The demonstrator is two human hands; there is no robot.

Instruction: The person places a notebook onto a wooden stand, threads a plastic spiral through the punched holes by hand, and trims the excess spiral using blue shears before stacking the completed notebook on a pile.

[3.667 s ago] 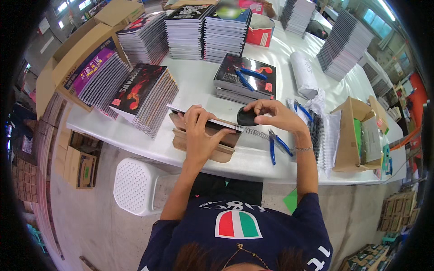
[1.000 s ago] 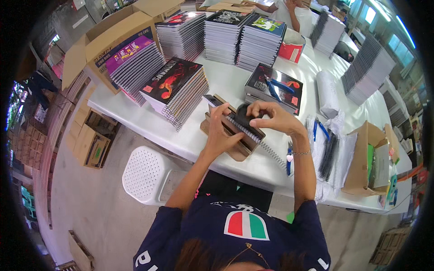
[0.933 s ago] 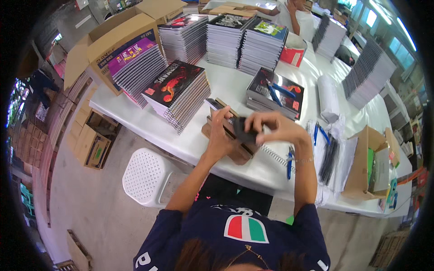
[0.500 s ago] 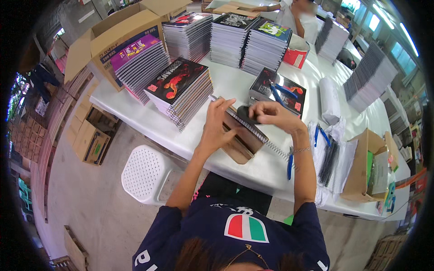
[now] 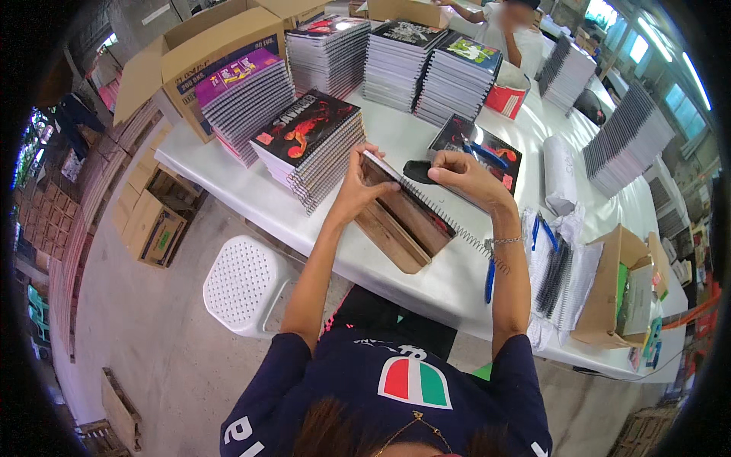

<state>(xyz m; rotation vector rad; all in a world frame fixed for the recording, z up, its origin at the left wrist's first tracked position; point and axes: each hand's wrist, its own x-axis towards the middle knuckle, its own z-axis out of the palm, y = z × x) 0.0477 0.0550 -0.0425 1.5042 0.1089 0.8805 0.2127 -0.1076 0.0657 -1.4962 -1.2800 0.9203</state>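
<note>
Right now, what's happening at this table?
A person is working a metal spiral coil along the edge of a notebook propped on a wooden stand. The left hand steadies the notebook's near end; the right hand holds the edge by the coil. Stacks of bound notebooks sit on the white table; blue pliers lie nearby.

A large brown cardboard box [image 5: 199, 47] stands open at the table's far left. A smaller open carton [image 5: 609, 293] sits at the right, and flat brown boxes [image 5: 148, 221] lie under the table
</note>
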